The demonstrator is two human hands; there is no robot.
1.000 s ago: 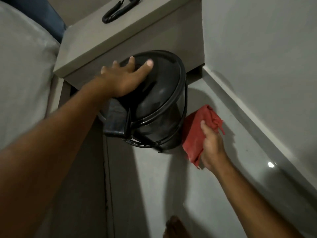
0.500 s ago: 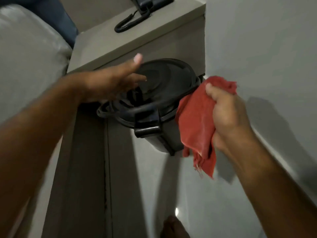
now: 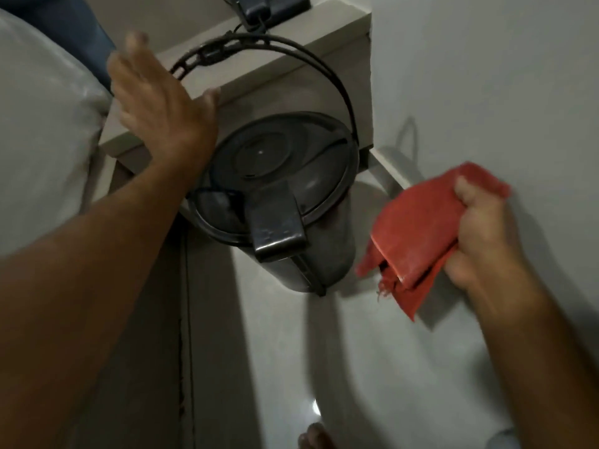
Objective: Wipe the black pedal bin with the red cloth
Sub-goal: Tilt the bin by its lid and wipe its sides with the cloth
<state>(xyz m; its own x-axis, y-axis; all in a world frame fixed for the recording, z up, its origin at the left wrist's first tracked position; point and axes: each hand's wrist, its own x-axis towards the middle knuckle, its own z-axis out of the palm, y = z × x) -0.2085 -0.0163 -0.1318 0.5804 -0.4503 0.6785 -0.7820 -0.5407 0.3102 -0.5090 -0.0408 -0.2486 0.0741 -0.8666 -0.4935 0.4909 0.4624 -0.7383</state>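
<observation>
The round black plastic pedal bin (image 3: 278, 202) stands at frame centre, lid shut, wire handle raised. The left hand (image 3: 158, 102), fingers spread, hovers upper left, clear of it. The right hand (image 3: 479, 234) pinches the folded red cloth (image 3: 418, 234) just beside the bin. Light and smooth, it likely slides; steady the lid.

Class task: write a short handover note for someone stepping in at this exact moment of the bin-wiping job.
Left hand: open, lifted above the black pedal bin, holding nothing.
Right hand: gripping the folded red cloth, beside the bin and clear of it.
Bin: upright on the floor by the bedside unit, lid shut, wire handle raised.
Done: cannot tell how much is wiped.
Left: bring the cloth back onto lid and sides.
</observation>
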